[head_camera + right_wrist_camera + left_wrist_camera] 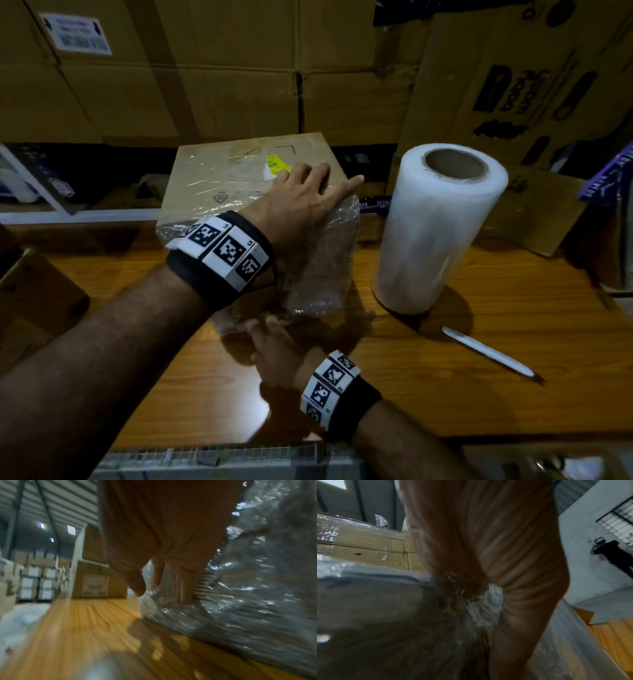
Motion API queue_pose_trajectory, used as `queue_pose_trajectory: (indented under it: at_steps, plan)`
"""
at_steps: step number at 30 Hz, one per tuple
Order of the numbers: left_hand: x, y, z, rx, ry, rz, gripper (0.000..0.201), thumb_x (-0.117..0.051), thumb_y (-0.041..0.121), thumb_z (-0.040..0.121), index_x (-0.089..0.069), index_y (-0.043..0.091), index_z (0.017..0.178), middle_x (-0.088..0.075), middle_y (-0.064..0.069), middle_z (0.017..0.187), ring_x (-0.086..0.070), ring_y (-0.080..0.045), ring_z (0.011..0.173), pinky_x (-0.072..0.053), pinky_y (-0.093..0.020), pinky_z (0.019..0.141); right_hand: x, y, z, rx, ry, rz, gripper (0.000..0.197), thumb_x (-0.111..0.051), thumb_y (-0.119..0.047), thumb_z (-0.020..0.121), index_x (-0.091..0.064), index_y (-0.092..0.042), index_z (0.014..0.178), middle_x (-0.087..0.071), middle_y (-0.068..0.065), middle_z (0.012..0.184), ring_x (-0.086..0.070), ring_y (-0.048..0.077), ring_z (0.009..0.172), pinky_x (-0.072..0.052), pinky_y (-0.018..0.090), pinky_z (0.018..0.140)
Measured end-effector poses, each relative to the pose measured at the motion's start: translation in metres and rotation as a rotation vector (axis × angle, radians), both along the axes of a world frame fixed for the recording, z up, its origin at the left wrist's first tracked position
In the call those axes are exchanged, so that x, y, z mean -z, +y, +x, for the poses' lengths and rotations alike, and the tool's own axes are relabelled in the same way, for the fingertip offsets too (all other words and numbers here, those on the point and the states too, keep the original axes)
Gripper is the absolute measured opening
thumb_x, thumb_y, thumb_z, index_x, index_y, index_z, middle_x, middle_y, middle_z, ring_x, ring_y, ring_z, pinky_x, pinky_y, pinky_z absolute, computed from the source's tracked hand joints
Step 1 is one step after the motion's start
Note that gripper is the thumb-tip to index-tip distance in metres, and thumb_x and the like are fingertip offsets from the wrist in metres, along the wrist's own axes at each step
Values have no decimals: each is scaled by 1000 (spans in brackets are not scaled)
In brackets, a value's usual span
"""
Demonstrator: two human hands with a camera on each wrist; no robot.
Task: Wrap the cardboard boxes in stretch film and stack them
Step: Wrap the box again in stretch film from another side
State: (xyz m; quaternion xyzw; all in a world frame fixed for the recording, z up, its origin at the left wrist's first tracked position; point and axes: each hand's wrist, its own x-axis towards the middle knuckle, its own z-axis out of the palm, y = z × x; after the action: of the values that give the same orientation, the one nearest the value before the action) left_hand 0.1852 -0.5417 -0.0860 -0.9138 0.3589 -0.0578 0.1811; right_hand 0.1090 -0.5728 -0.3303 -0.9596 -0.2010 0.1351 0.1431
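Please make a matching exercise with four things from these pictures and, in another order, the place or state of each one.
Things:
1. roll
2. pen
3. left hand
4. box

Places or states:
A. lies flat on the table
B. rests on top of the box
C. stands upright, right of the box
D. covered in film

Pairs: 1-C, 2-A, 3-B, 4-D

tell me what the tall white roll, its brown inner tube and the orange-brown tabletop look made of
Tall white roll: many layers of thin plastic film, judging by its milky, translucent sheen.
Brown inner tube: looks like cardboard, matte and thick-walled.
Orange-brown tabletop: wood or wood-look laminate; grain lines under a glossy, reflective finish leave it open.
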Motion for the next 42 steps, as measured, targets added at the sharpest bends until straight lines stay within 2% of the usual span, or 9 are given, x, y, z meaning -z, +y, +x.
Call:
queue_pose_trajectory:
  at_steps: [5, 8, 11, 16, 21, 28, 33, 36, 42]
  plan:
    - [-1, 3, 6, 41, 31, -17, 136, -92, 50, 70, 10, 35, 159, -16, -21, 162, -25, -42, 145, -36, -54, 113, -64, -26, -31, 13, 119, 369, 35, -53, -34, 100, -43, -44, 132, -56, 2, 145, -59, 28, 127, -48, 49, 108]
    - [-1, 6, 11, 62, 39, -57, 120, -84, 46, 82, 8, 37, 160, -20, -20, 161, -29, -42, 143, -38, -53, 112, -111, -70, -55, 123, -132, 537, 7, -66, -21, 95, -67, -21, 102, -73, 1, 107, -70, 17, 95, -52, 29, 77]
    - [-3, 1, 11, 48, 27, -154, 101, -75, 60, 84, -13, 38, 161, -34, -17, 152, -37, -39, 136, -41, -51, 108, -163, -125, -76, 340, -512, 647, 14, -74, -13, 92, -74, -18, 105, -71, -8, 101, -67, 3, 92, -55, 22, 77]
    - [-2, -21, 1, -140, 47, -213, 119, -66, 93, 59, -24, 39, 157, -24, -28, 157, -25, -46, 145, -27, -57, 116, -217, -220, -60, 523, -846, 219, 74, -82, -31, 77, -52, -13, 141, -52, 7, 143, -43, 25, 140, -36, 41, 118]
    - [4, -21, 0, -86, 29, -301, 69, -64, 56, 91, -35, 28, 147, -41, -19, 138, -44, -39, 129, -40, -53, 104, -230, -279, -15, 289, -627, -62, 90, -84, -62, 72, -49, -23, 146, -55, 8, 150, -42, 23, 146, -2, 55, 129]
    - [14, -1, -37, 64, 9, -293, 84, -75, 67, 76, -36, 37, 144, -29, -22, 158, -33, -39, 145, -37, -52, 109, -241, -260, 22, 329, -810, -404, 95, -47, -100, 65, -70, -16, 104, -71, 5, 98, -61, 29, 98, -33, 50, 108]
    - [7, 9, -34, 175, 109, -339, 84, -67, 76, 76, -35, 33, 141, -34, -24, 160, -39, -41, 145, -38, -52, 114, -236, -259, 35, 275, -672, -155, 93, -58, -91, 71, -59, -19, 129, -64, 5, 121, -55, 29, 111, -38, 46, 102]
    - [11, 7, -41, 137, 99, -392, 102, -53, 94, 72, -44, 25, 147, -41, -21, 155, -45, -40, 139, -40, -51, 113, -246, -275, 35, 164, -636, -175, 77, -54, -89, 75, -59, -23, 114, -66, -1, 110, -58, 25, 106, -38, 41, 97]
    - [14, 23, -46, 238, 139, -605, 112, -82, 65, 67, -39, 8, 154, -53, -12, 147, -53, -29, 131, -39, -40, 108, -235, -253, 56, 304, -720, -289, 88, -50, -90, 71, -61, -20, 123, -69, 5, 118, -59, 30, 111, -36, 49, 107]
